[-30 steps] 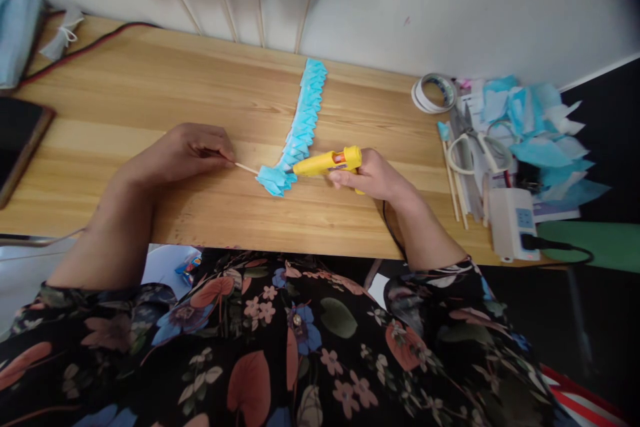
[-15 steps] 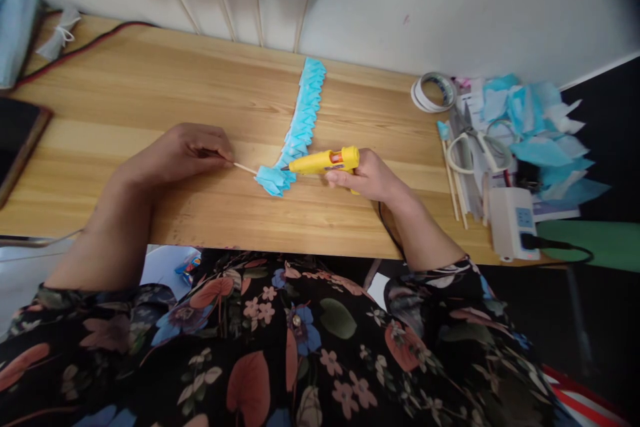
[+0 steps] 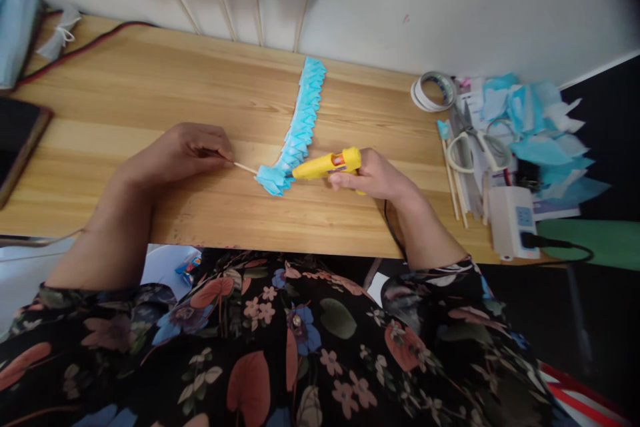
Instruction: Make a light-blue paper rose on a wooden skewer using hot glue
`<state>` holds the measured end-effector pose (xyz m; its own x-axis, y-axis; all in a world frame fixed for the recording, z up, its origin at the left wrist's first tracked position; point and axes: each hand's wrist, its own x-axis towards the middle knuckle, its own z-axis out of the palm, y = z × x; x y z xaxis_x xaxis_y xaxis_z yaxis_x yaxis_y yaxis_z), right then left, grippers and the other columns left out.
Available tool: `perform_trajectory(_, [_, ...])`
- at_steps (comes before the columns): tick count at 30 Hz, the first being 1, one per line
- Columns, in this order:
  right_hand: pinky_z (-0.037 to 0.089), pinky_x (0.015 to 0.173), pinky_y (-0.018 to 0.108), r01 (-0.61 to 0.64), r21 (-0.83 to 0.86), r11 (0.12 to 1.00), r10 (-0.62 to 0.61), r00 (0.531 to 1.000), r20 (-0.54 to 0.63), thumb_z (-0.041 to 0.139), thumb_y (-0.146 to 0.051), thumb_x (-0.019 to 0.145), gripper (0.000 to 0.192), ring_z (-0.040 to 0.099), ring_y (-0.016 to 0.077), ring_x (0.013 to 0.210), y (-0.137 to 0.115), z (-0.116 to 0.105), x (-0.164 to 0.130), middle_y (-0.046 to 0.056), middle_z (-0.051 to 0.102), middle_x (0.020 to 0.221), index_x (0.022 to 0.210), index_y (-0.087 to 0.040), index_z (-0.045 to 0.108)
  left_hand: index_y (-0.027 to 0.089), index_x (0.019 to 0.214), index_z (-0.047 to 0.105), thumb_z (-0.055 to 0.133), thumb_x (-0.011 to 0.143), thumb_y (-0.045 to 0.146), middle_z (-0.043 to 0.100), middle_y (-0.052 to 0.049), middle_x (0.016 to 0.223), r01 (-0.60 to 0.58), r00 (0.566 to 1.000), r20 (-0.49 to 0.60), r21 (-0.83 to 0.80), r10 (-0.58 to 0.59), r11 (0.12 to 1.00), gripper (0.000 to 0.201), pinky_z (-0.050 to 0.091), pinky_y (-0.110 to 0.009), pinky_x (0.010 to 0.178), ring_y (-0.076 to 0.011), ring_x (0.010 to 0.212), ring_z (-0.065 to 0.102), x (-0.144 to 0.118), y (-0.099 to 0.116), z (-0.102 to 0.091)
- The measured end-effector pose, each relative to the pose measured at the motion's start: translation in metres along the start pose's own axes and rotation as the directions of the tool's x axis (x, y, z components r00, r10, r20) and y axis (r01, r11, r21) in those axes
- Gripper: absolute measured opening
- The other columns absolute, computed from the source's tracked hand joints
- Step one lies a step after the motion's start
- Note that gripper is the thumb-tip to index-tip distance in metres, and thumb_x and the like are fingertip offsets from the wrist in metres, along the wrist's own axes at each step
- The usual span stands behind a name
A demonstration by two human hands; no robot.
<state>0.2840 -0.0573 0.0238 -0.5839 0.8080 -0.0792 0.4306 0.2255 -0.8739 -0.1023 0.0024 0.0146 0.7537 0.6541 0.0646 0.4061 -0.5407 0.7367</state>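
My left hand (image 3: 183, 150) pinches a thin wooden stick (image 3: 245, 167) that lies flat on the wooden table (image 3: 150, 93). The stick's far end disappears into the near end of a long strip of folded blue paper (image 3: 300, 127), which runs away toward the wall. My right hand (image 3: 375, 175) grips a yellow glue gun (image 3: 327, 164), its nozzle pointing left and touching the bunched blue paper at the stick's tip.
At the right lie a tape roll (image 3: 433, 91), scissors (image 3: 475, 140), spare sticks (image 3: 453, 173), a white power strip (image 3: 515, 221) and blue paper scraps (image 3: 540, 127). Blue paper flowers on sticks (image 3: 260, 7) lean on the wall. A dark tablet (image 3: 17, 143) and cable sit at left.
The glue gun's nozzle has shifted slightly along the bunched end of the blue paper. My left hand and the stick have stayed put.
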Motion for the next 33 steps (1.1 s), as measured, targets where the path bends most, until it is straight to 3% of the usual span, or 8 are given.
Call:
perform_trajectory(11, [0.041, 0.061, 0.026, -0.036, -0.028, 0.999, 0.036, 0.999, 0.002, 0.070, -0.064, 0.090, 0.048, 0.057, 0.0128, 0.061, 0.002, -0.008, -0.003, 0.000, 0.069, 0.066, 0.074, -0.020, 0.069, 0.020, 0.086, 0.078, 0.067, 0.101, 0.040, 0.075, -0.007, 0.087, -0.026, 1.000, -0.002, 0.030, 0.026, 0.999, 0.027, 0.051, -0.026, 0.073, -0.0170, 0.080, 0.069, 0.000, 0.003, 0.002])
perform_trajectory(22, [0.041, 0.063, 0.027, -0.039, -0.054, 0.998, 0.039, 0.999, 0.003, 0.067, -0.060, 0.092, 0.043, 0.055, 0.0129, 0.061, 0.003, -0.007, -0.002, -0.001, 0.068, 0.066, 0.075, -0.020, 0.067, 0.020, 0.089, 0.077, 0.058, 0.104, 0.032, 0.074, -0.011, 0.097, -0.059, 0.997, -0.042, 0.123, 0.065, 0.991, 0.027, 0.052, -0.036, 0.083, -0.0240, 0.091, 0.068, 0.002, 0.010, 0.005])
perform_trajectory(33, [0.042, 0.062, 0.026, -0.020, -0.047, 0.999, 0.021, 1.000, 0.001, 0.068, -0.064, 0.092, 0.048, 0.057, 0.0125, 0.062, 0.006, -0.006, -0.002, 0.000, 0.069, 0.068, 0.075, -0.019, 0.068, 0.019, 0.094, 0.078, 0.056, 0.107, 0.028, 0.073, -0.010, 0.098, -0.154, 0.983, -0.074, 0.156, 0.167, 0.976, 0.027, 0.050, -0.032, 0.083, -0.0210, 0.090, 0.067, 0.004, -0.004, 0.014])
